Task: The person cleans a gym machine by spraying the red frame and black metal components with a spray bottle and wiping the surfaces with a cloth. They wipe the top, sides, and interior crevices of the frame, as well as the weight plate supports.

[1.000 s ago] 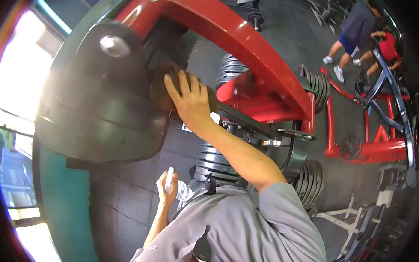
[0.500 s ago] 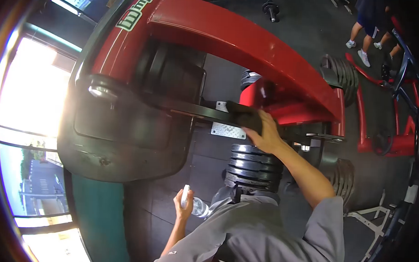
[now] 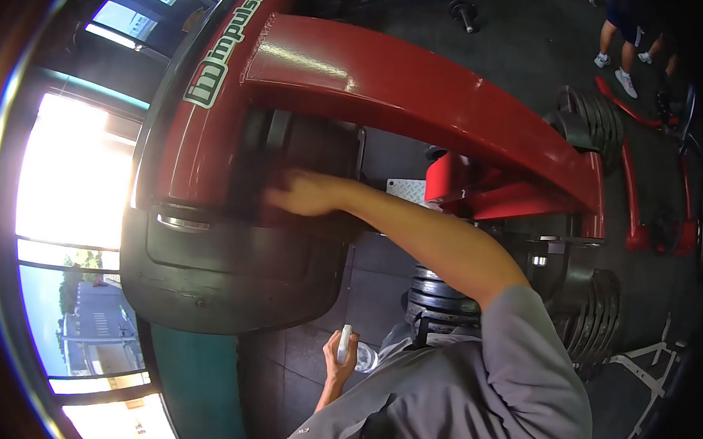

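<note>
My left hand (image 3: 339,357) is wrapped around a spray bottle with a white head (image 3: 345,345) and a clear body (image 3: 367,358), low beside my grey shirt. My right hand (image 3: 310,193) reaches across under the red arm of an exercise machine (image 3: 387,74), over its black padded part (image 3: 234,254). A dark, blurred cloth (image 3: 254,173) appears to be under its fingers, against the machine. Motion smears the fingers and the cloth's edges. My right forearm hides part of the machine's frame behind it.
Stacked black weight plates (image 3: 441,300) sit close by my body, with more plates (image 3: 595,116) at the right. A white metal stand (image 3: 644,369) is at lower right. A person's legs (image 3: 624,55) show at top right. Bright windows (image 3: 67,171) line the left.
My right hand has swept left from the bar's end to the machine's upright and black pad, with the dark cloth. My left hand still holds the spray bottle. The view has shifted slightly.
</note>
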{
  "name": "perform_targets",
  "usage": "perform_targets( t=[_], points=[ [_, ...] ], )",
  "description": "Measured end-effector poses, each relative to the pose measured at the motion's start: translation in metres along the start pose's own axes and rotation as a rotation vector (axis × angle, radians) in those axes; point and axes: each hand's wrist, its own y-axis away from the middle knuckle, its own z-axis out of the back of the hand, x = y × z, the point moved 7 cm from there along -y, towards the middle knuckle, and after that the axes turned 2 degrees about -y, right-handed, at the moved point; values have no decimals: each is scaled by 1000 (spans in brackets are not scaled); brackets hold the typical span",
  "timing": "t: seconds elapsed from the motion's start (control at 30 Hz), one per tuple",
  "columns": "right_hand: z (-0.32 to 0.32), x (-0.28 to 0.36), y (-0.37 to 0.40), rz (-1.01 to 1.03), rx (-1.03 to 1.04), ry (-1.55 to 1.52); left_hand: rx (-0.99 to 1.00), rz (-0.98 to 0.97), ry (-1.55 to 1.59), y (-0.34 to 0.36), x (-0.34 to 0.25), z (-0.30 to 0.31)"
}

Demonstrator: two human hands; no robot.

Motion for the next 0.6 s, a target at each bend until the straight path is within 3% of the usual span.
perform_targets(
  t=[0.07, 0.13, 0.17, 0.23, 0.27, 0.33, 0.37, 0.4, 0.5, 0.57, 0.6],
  points=[
    [17, 1, 76, 24, -69, -23, 59, -47, 14, -9, -6, -4],
    [19, -30, 139, 136, -435, 137, 103, -112, 67, -20, -25, -9],
    [12, -57, 173, 82, -493, 372, 114, -132, 100, -23, -23, -14],
    [-3, -112, 242, 100, -701, 597, 181, -259, 73, -35, -35, -21],
    [-6, -133, 276, 0, -794, 643, 202, -291, 69, -39, -41, -24],
    [-7, -178, 339, -192, -1007, 503, 223, -361, 60, -47, -56, -27],
    [-11, -197, 373, -146, -1234, 432, 203, -375, 77, -51, -66, -25],
    [-14, -235, 393, -317, -1307, -96, 184, -387, 93, -53, -77, -21],
    [11, -161, 401, -55, -1774, -688, 146, -409, 146, -56, -90, -14],
    [35, -85, 367, 271, -1718, -741, 134, -426, 179, -55, -97, -9],
    [39, -71, 346, 244, -1609, -832, 113, -438, 199, -53, -97, -8]
  ],
)
